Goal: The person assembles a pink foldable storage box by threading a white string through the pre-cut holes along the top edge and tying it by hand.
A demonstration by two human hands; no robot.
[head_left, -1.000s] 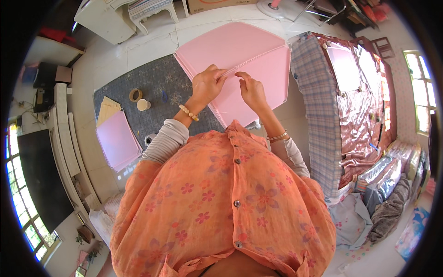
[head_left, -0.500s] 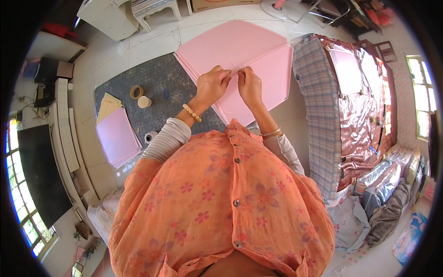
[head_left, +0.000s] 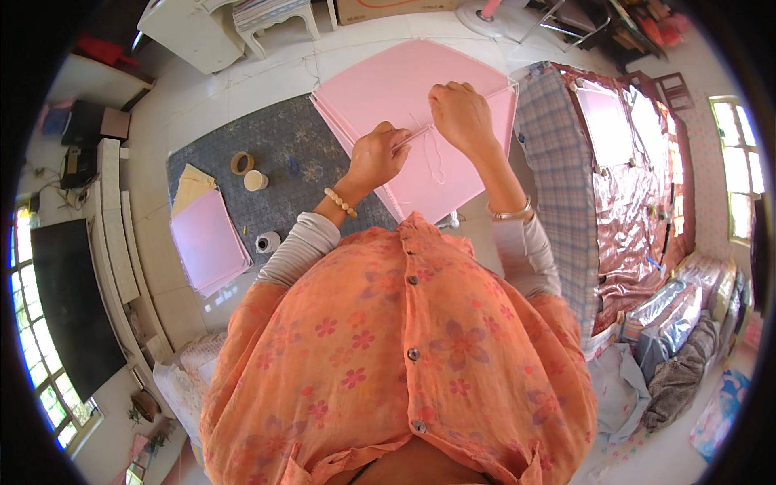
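Note:
Large pink panels (head_left: 396,77), joined along an edge with white stitching, rest in front of me over a dark patterned mat. My left hand (head_left: 375,158) is closed on the panels' edge at the middle of the seam. To its upper right, my right hand (head_left: 462,117) is raised over the panels with its fingers pinched together; whatever is in them is too small to make out. A loose loop of pale thread (head_left: 437,162) hangs over the near panel between and below the hands.
On the dark mat (head_left: 283,121) at the left are a roll of brown tape (head_left: 242,162), a pale spool (head_left: 255,180), a black-and-white spool (head_left: 267,242) and a stack of pink sheets (head_left: 210,241). A cloth-covered table (head_left: 558,202) stands at the right, with wrapped bundles (head_left: 664,319) nearby.
My right hand has moved up and to the right, away from the left hand. A loop of thread now shows below it. My left hand stays at the edge.

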